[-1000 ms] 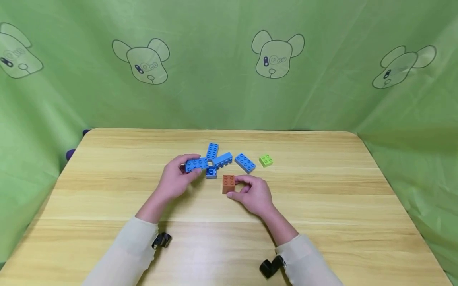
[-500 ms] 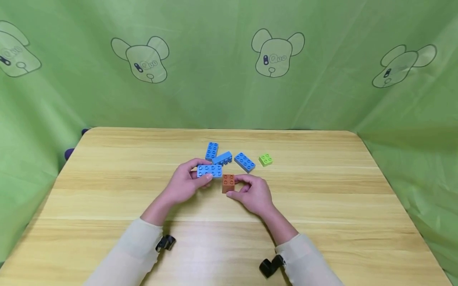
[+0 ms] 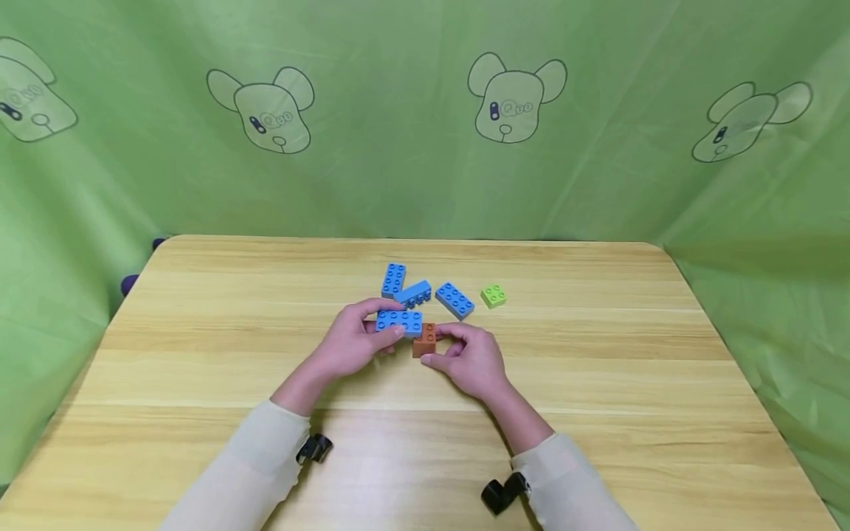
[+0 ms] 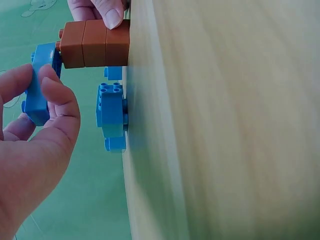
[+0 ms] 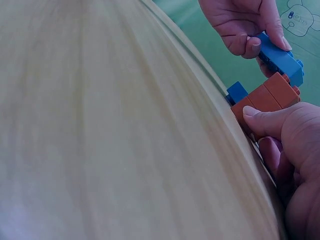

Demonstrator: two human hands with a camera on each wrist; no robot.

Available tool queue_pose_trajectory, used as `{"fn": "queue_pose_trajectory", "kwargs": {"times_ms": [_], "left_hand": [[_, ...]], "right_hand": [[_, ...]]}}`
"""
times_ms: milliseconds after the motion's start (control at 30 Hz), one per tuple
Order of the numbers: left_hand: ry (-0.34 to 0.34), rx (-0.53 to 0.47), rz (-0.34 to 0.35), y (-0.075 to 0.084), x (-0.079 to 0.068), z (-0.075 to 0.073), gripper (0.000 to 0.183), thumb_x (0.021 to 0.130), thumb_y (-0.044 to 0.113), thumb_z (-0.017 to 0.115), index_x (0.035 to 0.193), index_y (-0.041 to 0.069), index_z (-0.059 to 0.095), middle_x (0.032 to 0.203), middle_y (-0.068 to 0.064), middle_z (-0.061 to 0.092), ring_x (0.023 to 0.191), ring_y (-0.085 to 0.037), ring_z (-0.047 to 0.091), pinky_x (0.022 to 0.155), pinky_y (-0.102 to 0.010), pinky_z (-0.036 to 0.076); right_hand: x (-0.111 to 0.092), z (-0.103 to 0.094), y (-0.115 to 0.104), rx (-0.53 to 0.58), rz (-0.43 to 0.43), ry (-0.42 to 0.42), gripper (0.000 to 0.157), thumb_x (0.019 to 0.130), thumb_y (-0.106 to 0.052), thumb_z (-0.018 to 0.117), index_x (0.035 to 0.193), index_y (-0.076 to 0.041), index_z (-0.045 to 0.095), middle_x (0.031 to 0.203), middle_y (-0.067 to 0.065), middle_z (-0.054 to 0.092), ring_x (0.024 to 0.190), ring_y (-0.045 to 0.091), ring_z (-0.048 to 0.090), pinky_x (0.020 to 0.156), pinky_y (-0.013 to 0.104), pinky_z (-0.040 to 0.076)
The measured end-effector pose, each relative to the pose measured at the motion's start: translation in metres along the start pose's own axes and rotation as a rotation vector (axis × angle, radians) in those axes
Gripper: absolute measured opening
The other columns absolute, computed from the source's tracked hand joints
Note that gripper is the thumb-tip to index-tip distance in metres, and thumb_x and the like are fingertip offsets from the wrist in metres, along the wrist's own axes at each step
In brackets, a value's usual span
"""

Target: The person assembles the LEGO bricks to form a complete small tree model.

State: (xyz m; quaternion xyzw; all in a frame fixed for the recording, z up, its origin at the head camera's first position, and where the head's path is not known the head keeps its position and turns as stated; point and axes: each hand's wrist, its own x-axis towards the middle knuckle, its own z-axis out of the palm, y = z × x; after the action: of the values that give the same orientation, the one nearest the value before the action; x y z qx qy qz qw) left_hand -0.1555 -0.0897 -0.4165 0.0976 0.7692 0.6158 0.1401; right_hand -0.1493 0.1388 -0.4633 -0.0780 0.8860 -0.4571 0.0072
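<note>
Where your left grip (image 3: pixel 354 341) pinches: blue brick (image 3: pixel 401 321), partly over the brown stack (image 3: pixel 424 348).
Where your right grip (image 3: pixel 473 359) pinches: the stack's lowest brick (image 4: pixel 118 51), on the surface (image 3: pixel 598 361).

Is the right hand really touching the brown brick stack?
Touching: in the right wrist view, the right hand presses its thumb against the brown brick stack.

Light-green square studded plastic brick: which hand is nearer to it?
Right. The right hand is on the near side of the light-green brick; the left hand is farther off, well to its left.
</note>
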Motion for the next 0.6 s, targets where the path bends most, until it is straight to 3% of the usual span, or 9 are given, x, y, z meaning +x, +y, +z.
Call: {"fn": "queue_pose_trajectory", "kwargs": {"times_ms": [100,233,467,600], "left_hand": [[-0.011,0.017,0.016,0.0009,0.0,0.0017,0.038,0.094,0.015,0.071,0.131,0.01,0.064,0.094,-0.015,0.066,0.07,-0.043,0.062,0.05,-0.037,0.05],[-0.019,0.06,0.049,0.0013,0.0001,0.0039,0.036,0.094,0.015,0.072,0.129,0.01,0.066,0.1,-0.01,0.064,0.065,-0.044,0.06,0.049,-0.03,0.046],[0.012,0.155,0.07,0.0052,0.0007,0.0058,0.032,0.093,0.015,0.074,0.124,0.012,0.07,0.13,-0.007,0.059,0.063,-0.034,0.066,0.047,-0.027,0.046],[0.021,0.191,0.056,0.0102,-0.001,0.0048,0.032,0.091,0.013,0.075,0.122,0.01,0.07,0.128,-0.009,0.059,0.062,-0.033,0.066,0.046,-0.028,0.045]], "right_hand": [[-0.0001,0.0,0.0006,0.005,-0.002,0.0,0.042,0.074,-0.021,0.092,0.112,-0.015,0.076,0.08,-0.002,0.067,0.061,0.016,0.058,0.054,0.032,0.049],[-0.0003,0.0003,0.0008,0.008,-0.009,-0.003,0.041,0.074,-0.023,0.092,0.112,-0.015,0.076,0.08,-0.002,0.068,0.06,0.015,0.058,0.053,0.032,0.048],[0.0006,0.0002,0.0009,0.001,-0.016,0.005,0.04,0.074,-0.022,0.091,0.111,-0.016,0.076,0.083,-0.003,0.068,0.06,0.016,0.058,0.053,0.032,0.049],[0.0004,0.001,0.0013,-0.002,-0.024,0.003,0.04,0.074,-0.022,0.092,0.11,-0.016,0.076,0.082,-0.003,0.068,0.06,0.015,0.059,0.053,0.032,0.049]]}}
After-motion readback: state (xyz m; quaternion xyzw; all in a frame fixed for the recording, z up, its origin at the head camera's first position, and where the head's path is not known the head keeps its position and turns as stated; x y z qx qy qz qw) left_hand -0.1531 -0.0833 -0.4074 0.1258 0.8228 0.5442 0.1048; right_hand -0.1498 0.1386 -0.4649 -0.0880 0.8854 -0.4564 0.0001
